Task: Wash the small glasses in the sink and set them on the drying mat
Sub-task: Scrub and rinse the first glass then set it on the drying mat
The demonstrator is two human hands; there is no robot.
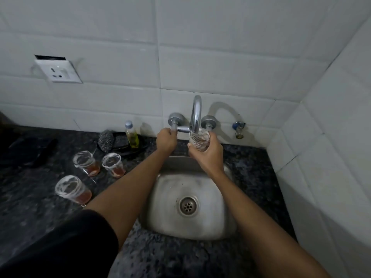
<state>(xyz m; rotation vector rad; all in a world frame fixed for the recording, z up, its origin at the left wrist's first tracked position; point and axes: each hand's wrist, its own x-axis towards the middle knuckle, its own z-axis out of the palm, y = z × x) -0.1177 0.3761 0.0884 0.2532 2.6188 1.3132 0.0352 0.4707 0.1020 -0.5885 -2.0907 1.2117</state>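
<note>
No brand, label or readable writing can be made out on anything in view. A small clear glass [199, 140], tumbler-shaped with a faint wavy pattern on its wall, is held upright under the spout of the chrome gooseneck faucet [196, 113], above the back edge of the sink, at 12 o'clock from the drain [188, 206]. It is wrapped by the grip of the right hand [207, 155], with fingers and thumb curled round its lower wall. The left faucet handle [174, 125] is clasped by the left hand [166, 140], fingers curled over it. Whether water is running cannot be told. The stainless-steel sink [212, 197] is a rounded square basin with a dull, scuffed sheen and a round perforated drain. Three more small glasses stand upright on the dark speckled granite table [180, 257] at about 9 to 10 o'clock from the drain: a near glass [73, 189], a far left glass [86, 163] and a far right glass [113, 165], each with a reddish-brown liquid at the bottom and a whitish film round the rim. Behind them, at 11 o'clock, a steel-wool scrubber [106, 140] and a small plastic bottle [132, 137] of yellow liquid with a pale cap are seen on a dark tray. A dark cloth-like mat [30, 149] lies at the far left. The wall is faced with glossy white tiles and carries a white socket plate [58, 71].
</note>
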